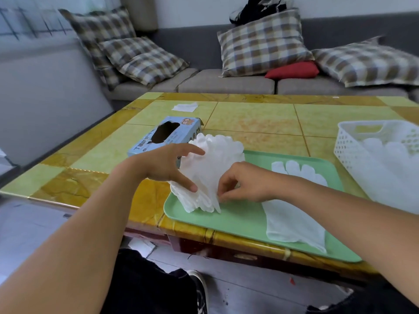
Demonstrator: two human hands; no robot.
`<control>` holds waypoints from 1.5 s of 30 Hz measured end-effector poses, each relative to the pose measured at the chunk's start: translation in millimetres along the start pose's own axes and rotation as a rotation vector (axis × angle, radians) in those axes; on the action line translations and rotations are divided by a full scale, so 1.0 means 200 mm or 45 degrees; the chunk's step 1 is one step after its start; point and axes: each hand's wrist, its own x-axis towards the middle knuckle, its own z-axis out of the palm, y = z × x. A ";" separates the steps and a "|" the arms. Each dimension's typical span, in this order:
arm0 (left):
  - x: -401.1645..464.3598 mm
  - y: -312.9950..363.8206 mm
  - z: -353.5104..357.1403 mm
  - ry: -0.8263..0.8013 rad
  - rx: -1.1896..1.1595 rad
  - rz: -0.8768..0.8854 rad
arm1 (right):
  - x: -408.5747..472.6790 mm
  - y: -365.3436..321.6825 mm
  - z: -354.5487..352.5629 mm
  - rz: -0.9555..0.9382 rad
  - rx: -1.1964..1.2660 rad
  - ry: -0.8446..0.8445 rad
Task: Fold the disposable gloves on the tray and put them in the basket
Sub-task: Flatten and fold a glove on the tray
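Observation:
A stack of white disposable gloves (210, 168) stands partly lifted over the left end of the green tray (240, 220). My left hand (167, 164) holds the stack from the left, thumb and forefinger spread across it. My right hand (244, 182) pinches a glove edge at the stack's lower right. A single glove (294, 214) lies flat on the tray, partly under my right forearm. The white perforated basket (349, 141) at the right holds several gloves.
A blue glove box (163, 137) with an open slot lies behind the stack. A white tissue (184, 107) lies at the table's far side. The tiled yellow-green table (260, 123) has a sofa with plaid cushions behind it.

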 end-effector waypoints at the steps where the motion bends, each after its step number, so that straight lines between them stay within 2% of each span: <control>1: 0.01 0.00 0.00 -0.002 0.018 0.003 | -0.01 -0.01 0.00 0.023 0.057 0.009; 4: 0.04 -0.01 0.02 0.012 0.029 0.029 | 0.00 -0.05 0.04 0.077 -0.042 0.062; 7: 0.05 -0.03 0.02 0.011 0.043 0.014 | 0.04 -0.09 0.08 0.001 -0.176 0.074; 12: 0.04 0.00 0.03 0.026 0.071 -0.008 | -0.06 -0.09 -0.14 -0.012 -0.060 -0.228; 14: 0.03 0.02 0.03 0.004 0.106 -0.023 | -0.17 -0.05 -0.25 -0.005 0.146 -0.215; 18: 0.01 0.13 -0.01 0.003 0.228 -0.034 | -0.33 0.03 -0.40 -0.033 1.091 0.207; 20: 0.01 0.23 -0.03 0.058 0.258 0.001 | -0.40 0.04 -0.46 -0.029 1.393 0.363; 22: 0.01 0.38 -0.03 0.070 -0.044 0.129 | -0.46 0.04 -0.50 -0.014 1.531 0.396; 24: 0.04 0.54 0.01 0.016 -0.543 0.384 | -0.50 0.03 -0.52 0.009 1.554 0.381; 26: 0.08 0.71 0.08 -0.005 -0.877 0.546 | -0.54 0.03 -0.54 0.029 1.542 0.424; 30: 0.16 0.92 0.17 0.168 -1.259 0.506 | -0.64 0.04 -0.58 0.096 1.605 0.615; 32: 0.19 0.96 0.19 0.199 -1.341 0.466 | -0.69 0.06 -0.58 0.142 1.586 0.583; 36: 0.22 0.99 0.21 0.157 -1.359 0.433 | -0.72 0.10 -0.53 0.352 1.346 0.534; 41: 0.20 0.97 0.20 -0.011 -1.285 0.315 | -0.74 0.11 -0.53 0.352 1.405 0.497; 45: 0.21 0.94 0.19 -0.043 -1.320 0.273 | -0.72 0.13 -0.53 0.358 1.452 0.473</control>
